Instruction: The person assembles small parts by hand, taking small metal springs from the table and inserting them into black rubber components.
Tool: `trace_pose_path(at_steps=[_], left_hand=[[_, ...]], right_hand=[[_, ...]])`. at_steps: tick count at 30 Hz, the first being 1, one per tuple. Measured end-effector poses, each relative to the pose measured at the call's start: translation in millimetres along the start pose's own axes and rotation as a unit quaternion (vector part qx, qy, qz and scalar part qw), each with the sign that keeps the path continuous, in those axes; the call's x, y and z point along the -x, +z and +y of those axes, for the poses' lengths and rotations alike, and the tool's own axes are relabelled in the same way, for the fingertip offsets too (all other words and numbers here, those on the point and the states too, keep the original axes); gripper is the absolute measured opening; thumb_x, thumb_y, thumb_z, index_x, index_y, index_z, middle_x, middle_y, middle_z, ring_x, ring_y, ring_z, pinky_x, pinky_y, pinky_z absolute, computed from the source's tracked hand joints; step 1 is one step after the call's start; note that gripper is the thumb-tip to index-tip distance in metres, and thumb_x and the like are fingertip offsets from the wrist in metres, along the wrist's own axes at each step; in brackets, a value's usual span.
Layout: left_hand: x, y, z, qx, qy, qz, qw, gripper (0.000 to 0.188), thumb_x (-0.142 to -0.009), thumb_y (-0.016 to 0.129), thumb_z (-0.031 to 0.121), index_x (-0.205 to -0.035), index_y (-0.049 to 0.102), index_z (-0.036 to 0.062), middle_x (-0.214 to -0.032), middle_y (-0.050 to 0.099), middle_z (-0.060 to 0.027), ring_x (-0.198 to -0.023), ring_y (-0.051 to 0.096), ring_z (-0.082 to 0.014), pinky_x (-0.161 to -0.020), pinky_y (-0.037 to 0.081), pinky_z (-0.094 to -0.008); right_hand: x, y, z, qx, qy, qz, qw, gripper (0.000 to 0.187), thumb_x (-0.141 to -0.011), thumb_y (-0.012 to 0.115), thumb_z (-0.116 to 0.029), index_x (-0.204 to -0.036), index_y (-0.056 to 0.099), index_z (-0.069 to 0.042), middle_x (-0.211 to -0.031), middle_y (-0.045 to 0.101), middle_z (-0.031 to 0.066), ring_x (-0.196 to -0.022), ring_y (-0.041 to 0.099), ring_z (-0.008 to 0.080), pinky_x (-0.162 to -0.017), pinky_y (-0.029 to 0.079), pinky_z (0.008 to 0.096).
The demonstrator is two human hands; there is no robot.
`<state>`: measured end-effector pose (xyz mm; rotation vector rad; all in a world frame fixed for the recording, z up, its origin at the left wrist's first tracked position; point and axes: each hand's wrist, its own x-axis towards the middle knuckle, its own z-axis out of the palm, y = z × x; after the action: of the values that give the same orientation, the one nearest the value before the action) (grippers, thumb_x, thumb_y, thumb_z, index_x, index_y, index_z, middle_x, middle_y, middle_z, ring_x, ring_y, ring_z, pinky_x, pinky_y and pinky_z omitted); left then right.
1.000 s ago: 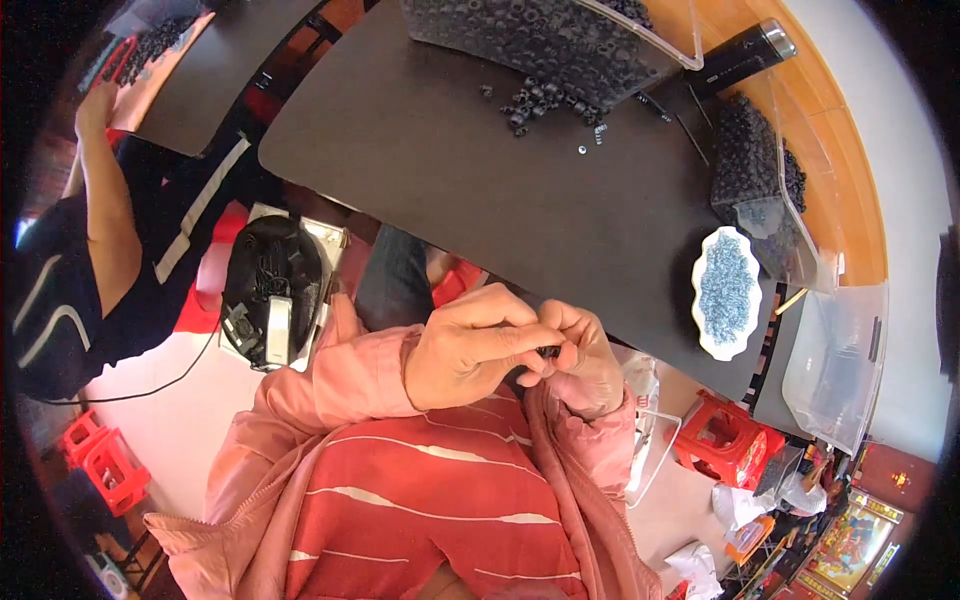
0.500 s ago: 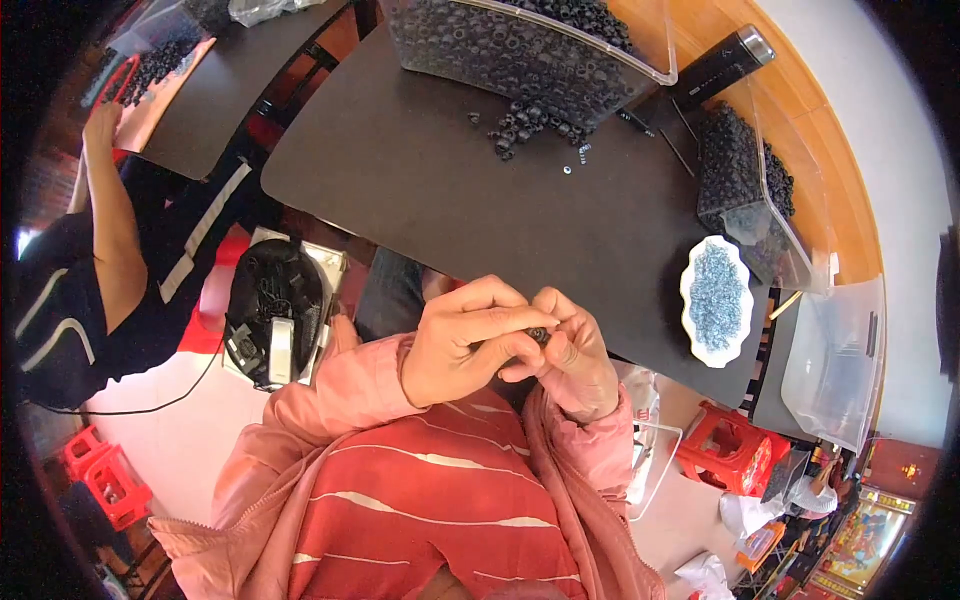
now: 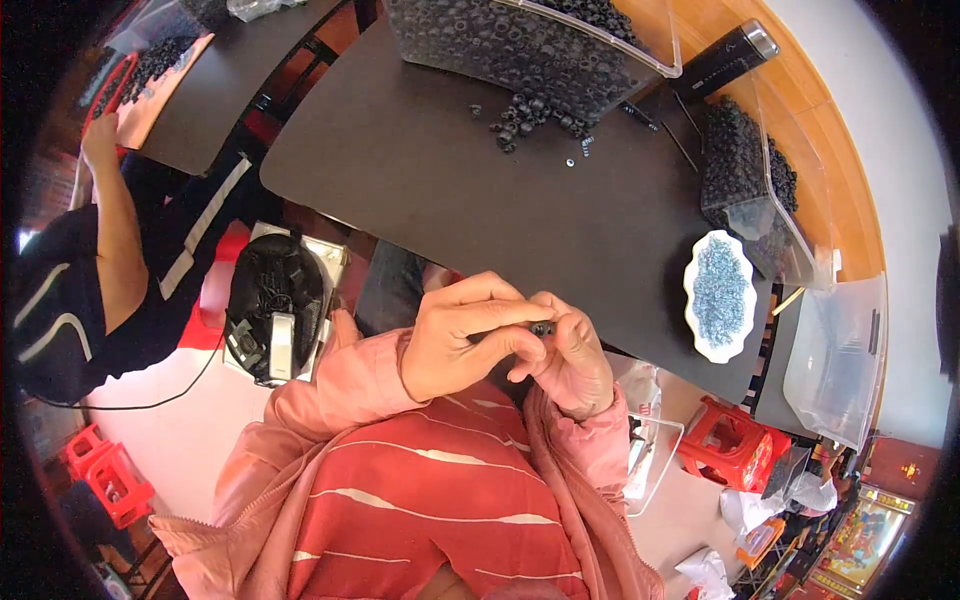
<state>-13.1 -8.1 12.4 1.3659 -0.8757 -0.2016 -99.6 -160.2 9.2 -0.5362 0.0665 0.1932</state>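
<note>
Both hands meet in front of my chest at the near edge of the dark table. My left hand [image 3: 465, 335] and my right hand [image 3: 575, 365] pinch a small black round part [image 3: 542, 328] between thumbs and fingertips. Fingers cover most of the part, so its exact kind cannot be made out. To the right, a white scalloped dish [image 3: 692, 290] holds many tiny bluish, shiny pieces [image 3: 720, 290]. Farther off, loose black ring-like parts [image 3: 525, 118] lie beside a clear bin [image 3: 675, 72] full of similar parts.
A second clear bin [image 3: 768, 190] of black parts and a black bottle [image 3: 725, 62] stand at the right back. The dark table [image 3: 400, 150] spans the middle. At left are a co-worker's arm [image 3: 118, 220] and a black bag [image 3: 270, 300]; a red stool [image 3: 730, 440] stands lower right.
My fingers have shifted slightly around the black part, which shows a little more between the fingertips. Both hands stay together in nearly the same place.
</note>
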Motion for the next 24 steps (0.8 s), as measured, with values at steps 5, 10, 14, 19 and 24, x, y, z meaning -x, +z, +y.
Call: trace_pose_path(at_steps=[5, 10, 14, 19, 24], left_hand=[[2.2, -0.8, -3.6, 0.003, 0.022, -0.016, 1.0, 0.029, -0.076, 0.065, -0.005, -0.104, 0.068, 0.0013, -0.084, 0.061, -0.0084, -0.068, 0.06, -0.0143, -0.06, 0.049, -0.0249], [5.1, -1.3, 1.1, -0.027, 0.036, -0.033, 0.998, 0.029, -0.074, 0.062, -0.012, -0.1, 0.068, -0.0003, -0.082, 0.06, -0.0092, -0.067, 0.06, -0.0158, -0.059, 0.049, -0.0246], [0.9, 1.8, -1.0, -0.036, 0.045, -0.013, 0.998, 0.029, -0.073, 0.063, -0.012, -0.099, 0.068, 0.0001, -0.081, 0.06, -0.0091, -0.066, 0.06, -0.0158, -0.058, 0.048, -0.0246], [-1.3, 7.1, -1.8, -0.038, 0.017, 0.019, 0.999, 0.027, -0.073, 0.07, -0.004, -0.1, 0.068, 0.0022, -0.08, 0.061, -0.008, -0.064, 0.058, -0.0148, -0.055, 0.046, -0.0251], [-5.3, 11.2, -7.7, -0.049, 0.028, 0.03, 0.998, 0.027, -0.076, 0.071, 0.002, -0.102, 0.068, 0.0022, -0.081, 0.061, -0.0077, -0.064, 0.058, -0.0139, -0.055, 0.045, -0.0247]], right_hand=[[3.3, -9.6, 4.5, 0.017, 0.003, 0.0, 1.0, 0.03, -0.092, 0.057, -0.022, -0.111, 0.051, -0.001, -0.098, 0.057, 0.0064, -0.086, 0.062, 0.0146, -0.076, 0.059, 0.0407], [4.7, -1.3, 5.6, 0.036, 0.014, 0.03, 0.999, 0.023, -0.091, 0.059, -0.021, -0.104, 0.053, -0.002, -0.096, 0.059, 0.0059, -0.086, 0.062, 0.0138, -0.079, 0.058, 0.0393], [5.6, 4.5, 4.4, 0.091, -0.006, 0.104, 0.99, 0.022, -0.091, 0.058, -0.02, -0.101, 0.054, -0.001, -0.092, 0.06, 0.0048, -0.085, 0.062, 0.0127, -0.081, 0.058, 0.0375], [8.6, 25.7, -13.5, 0.313, -0.049, 0.204, 0.926, 0.021, -0.092, 0.058, -0.018, -0.097, 0.057, 0.002, -0.087, 0.063, 0.0061, -0.08, 0.062, 0.0105, -0.072, 0.055, 0.0267], [9.1, 41.5, -24.5, 0.488, -0.087, 0.243, 0.834, 0.014, -0.091, 0.059, -0.01, -0.093, 0.06, 0.003, -0.082, 0.066, 0.0059, -0.073, 0.062, 0.009, -0.065, 0.05, 0.0211]])
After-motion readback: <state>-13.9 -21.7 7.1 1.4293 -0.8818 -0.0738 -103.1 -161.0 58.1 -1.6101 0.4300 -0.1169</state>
